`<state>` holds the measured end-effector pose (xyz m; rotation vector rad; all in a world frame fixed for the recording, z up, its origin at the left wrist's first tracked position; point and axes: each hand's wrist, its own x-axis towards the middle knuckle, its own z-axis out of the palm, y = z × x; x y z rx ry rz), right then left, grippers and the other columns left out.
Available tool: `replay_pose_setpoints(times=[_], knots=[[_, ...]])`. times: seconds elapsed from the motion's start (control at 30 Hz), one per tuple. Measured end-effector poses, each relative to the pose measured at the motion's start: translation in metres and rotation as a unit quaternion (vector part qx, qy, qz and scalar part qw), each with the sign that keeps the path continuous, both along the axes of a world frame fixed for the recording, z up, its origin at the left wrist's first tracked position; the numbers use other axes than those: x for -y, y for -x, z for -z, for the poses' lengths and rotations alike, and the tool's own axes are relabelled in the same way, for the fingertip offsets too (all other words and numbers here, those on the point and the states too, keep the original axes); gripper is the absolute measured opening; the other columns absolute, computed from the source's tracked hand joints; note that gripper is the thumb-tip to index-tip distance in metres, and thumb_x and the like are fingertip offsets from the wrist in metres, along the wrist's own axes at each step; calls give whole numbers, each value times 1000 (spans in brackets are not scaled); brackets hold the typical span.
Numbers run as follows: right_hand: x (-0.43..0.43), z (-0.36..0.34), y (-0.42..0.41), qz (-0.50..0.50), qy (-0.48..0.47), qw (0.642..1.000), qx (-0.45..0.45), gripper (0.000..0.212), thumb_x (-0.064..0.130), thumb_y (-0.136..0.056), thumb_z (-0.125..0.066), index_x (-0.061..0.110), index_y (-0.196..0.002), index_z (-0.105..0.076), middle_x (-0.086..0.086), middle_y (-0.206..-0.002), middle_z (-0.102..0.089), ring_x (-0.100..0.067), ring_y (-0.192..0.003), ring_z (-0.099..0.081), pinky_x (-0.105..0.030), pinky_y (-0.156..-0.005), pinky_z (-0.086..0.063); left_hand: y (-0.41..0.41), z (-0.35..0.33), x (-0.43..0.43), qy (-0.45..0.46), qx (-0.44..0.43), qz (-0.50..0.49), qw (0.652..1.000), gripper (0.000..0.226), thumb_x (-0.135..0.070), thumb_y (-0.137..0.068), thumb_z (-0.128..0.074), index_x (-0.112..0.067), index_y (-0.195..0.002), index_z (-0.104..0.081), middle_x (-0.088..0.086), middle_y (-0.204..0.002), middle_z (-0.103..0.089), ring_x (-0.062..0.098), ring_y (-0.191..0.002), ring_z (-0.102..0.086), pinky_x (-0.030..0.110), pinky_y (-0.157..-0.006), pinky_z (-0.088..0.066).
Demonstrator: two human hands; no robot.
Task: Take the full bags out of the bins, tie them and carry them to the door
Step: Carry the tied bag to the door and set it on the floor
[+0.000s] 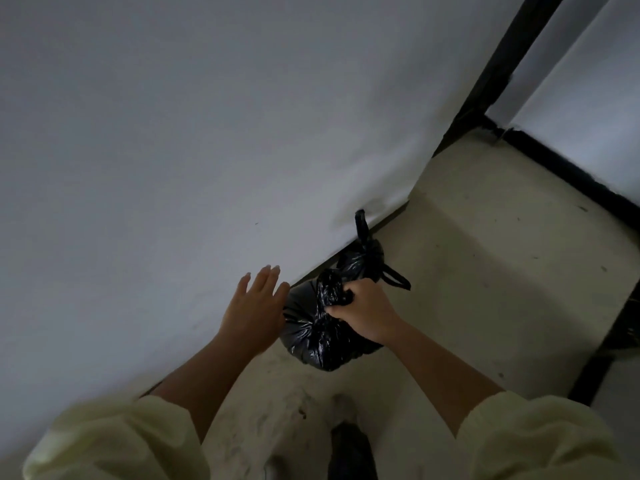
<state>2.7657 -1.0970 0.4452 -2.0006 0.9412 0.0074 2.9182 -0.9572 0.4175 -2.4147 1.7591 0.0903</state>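
Note:
A full black plastic bag (311, 330) rests low against the foot of a white wall, and my right hand (363, 311) grips its bunched neck from above. Just beyond it lies a second black bag (363, 259), tied, with its knot tails sticking up and out to the right. My left hand (254, 306) hovers open beside the near bag, fingers spread, close to the wall and holding nothing. Pale yellow sleeves are pushed up on both forearms.
The white wall (173, 150) fills the left and top. A pale, scuffed floor (485, 271) runs to the right. A black door frame (498, 64) stands at the top right, with a black skirting strip (571, 171) beyond. My shoe (349, 448) shows at the bottom.

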Motion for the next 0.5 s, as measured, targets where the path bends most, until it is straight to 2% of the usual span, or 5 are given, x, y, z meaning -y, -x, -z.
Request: replay_pose_setpoints(times=[0.07, 0.2, 0.33, 0.43, 0.5], knots=[[28, 29, -11, -16, -5, 1000, -4, 32, 16, -80, -71, 11, -56, -51, 5, -50, -48, -7, -47, -43, -13, -46, -33, -10, 28, 24, 12, -6, -11, 1000, 54, -30, -60, -84, -9, -108, -69, 19, -123, -63, 34, -114, -61, 50, -89, -51], [71, 86, -28, -36, -26, 999, -15, 27, 17, -82, -70, -2, -66, -60, -4, -53, -56, -12, -49, -49, -20, -50, -38, -31, 63, 64, 56, -3, -19, 998, 48, -27, -71, -77, -7, -113, -67, 20, -131, -58, 34, -122, -56, 51, -96, -47], [109, 152, -49, -60, -41, 997, -38, 24, 18, -82, -70, -3, -72, -64, -12, -66, -67, -18, -57, -58, -27, -57, -45, -57, 114, 96, 27, 69, 91, 993, 58, -29, -72, -74, -4, -122, -63, 21, -142, -48, 34, -133, -45, 52, -110, -31], [126, 197, -57, -82, -37, 994, -69, 34, 17, -82, -71, 4, -58, -51, -4, -51, -52, -10, -42, -47, -15, -44, -33, -69, 147, 108, -23, 118, 142, 982, 63, -33, -76, -70, -4, -130, -56, 21, -148, -38, 33, -140, -33, 51, -115, -19], [133, 219, -62, -94, -40, 992, -77, 38, 16, -81, -72, 11, -56, -43, 3, -46, -41, -4, -36, -34, -14, -39, -29, -78, 161, 114, -46, 141, 145, 978, 64, -33, -80, -66, -5, -134, -51, 20, -152, -31, 34, -144, -25, 52, -117, -15]])
